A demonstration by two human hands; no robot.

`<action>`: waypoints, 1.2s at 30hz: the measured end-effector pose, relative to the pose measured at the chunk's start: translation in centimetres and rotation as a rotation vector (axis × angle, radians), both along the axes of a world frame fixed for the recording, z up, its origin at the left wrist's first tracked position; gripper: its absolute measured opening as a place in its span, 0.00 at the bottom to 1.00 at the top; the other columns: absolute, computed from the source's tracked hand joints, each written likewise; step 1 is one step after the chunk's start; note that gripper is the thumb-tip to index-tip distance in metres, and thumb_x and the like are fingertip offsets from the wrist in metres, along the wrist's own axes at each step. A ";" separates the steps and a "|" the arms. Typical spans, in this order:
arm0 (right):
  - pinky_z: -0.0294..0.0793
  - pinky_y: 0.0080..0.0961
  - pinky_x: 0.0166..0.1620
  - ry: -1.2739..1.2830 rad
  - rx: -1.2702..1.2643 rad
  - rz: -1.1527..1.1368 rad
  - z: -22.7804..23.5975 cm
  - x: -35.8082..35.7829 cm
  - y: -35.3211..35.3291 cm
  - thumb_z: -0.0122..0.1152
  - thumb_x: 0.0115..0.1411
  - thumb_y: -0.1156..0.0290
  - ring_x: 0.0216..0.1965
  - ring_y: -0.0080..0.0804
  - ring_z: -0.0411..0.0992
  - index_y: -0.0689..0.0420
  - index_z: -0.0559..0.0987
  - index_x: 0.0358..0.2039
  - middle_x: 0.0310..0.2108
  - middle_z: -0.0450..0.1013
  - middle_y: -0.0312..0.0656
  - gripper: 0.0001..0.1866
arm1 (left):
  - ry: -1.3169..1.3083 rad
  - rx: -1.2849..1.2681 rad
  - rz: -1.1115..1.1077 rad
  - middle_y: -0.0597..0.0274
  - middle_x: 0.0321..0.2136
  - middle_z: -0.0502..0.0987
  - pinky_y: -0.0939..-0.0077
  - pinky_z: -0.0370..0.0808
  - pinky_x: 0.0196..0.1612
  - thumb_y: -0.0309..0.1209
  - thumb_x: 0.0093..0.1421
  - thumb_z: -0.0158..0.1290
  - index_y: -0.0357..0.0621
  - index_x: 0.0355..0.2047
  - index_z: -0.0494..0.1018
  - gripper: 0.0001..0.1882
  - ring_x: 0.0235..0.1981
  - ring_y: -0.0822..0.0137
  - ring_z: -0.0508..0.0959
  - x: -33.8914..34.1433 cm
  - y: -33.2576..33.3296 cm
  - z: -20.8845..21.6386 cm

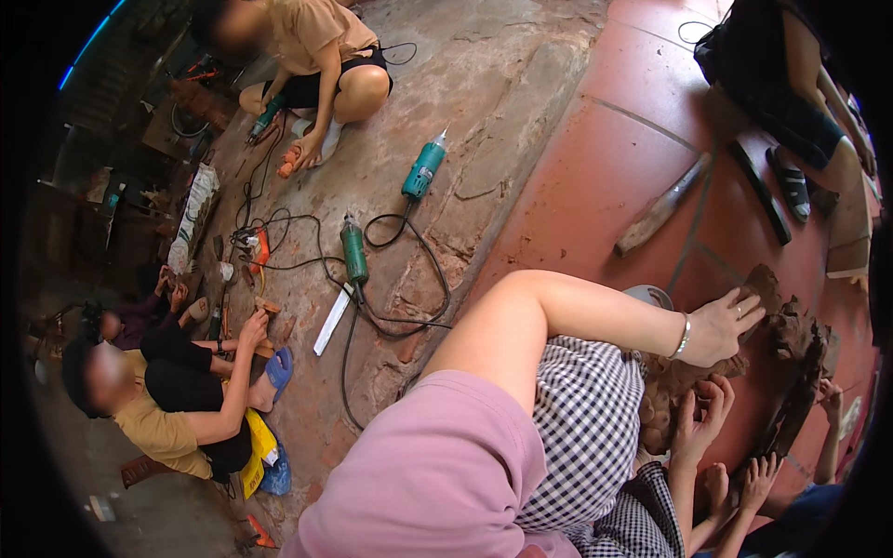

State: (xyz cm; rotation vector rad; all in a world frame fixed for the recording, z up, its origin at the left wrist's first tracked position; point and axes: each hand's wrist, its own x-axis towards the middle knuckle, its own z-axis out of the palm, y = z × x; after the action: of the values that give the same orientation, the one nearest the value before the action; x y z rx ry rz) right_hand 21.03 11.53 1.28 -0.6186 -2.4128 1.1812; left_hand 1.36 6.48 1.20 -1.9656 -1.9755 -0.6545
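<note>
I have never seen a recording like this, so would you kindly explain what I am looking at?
There is no machine here. A person wears a fisheye camera on the head; it looks down and bends straight lines. The arm in the pink sleeve appears to be theirs. Its left hand, wearing a bracelet, lies open on a rough brown block, wood or clay. The right hand curls against the block lower down; whether it grasps is unclear. On the floor lie a green power tool, a teal power tool, black cables and a wooden plank. Other people sit nearby.
</note>
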 end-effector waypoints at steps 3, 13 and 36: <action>0.71 0.30 0.54 -0.001 -0.027 -0.029 0.1 -0.1 0.1 0.65 0.60 0.76 0.51 0.37 0.71 0.62 0.76 0.41 0.53 0.67 0.46 0.10 | -0.036 -0.064 0.019 0.35 0.66 0.63 0.34 0.56 0.68 0.40 0.50 0.56 0.43 0.28 0.86 0.15 0.69 0.38 0.59 0.6 0.6 0.1; 0.70 0.28 0.54 0.002 -0.012 -0.017 0.1 -0.1 -0.3 0.65 0.60 0.77 0.49 0.33 0.70 0.62 0.77 0.41 0.53 0.67 0.44 0.10 | -0.001 -0.084 0.053 0.39 0.69 0.61 0.21 0.50 0.66 0.41 0.53 0.56 0.50 0.30 0.86 0.13 0.71 0.36 0.55 -0.4 1.2 -0.7; 0.72 0.32 0.53 0.029 0.014 -0.066 0.5 -0.3 -0.6 0.67 0.54 0.76 0.52 0.41 0.71 0.61 0.79 0.39 0.50 0.69 0.47 0.11 | 0.093 -0.057 0.070 0.44 0.67 0.65 0.22 0.57 0.63 0.39 0.54 0.55 0.47 0.35 0.86 0.15 0.69 0.40 0.60 -0.9 0.7 1.1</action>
State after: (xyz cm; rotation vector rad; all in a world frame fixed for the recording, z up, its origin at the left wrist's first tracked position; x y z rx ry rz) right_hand 20.73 10.94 1.82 -0.6666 -2.3567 1.1375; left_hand 0.50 7.16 2.27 -1.9127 -2.0171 -0.4855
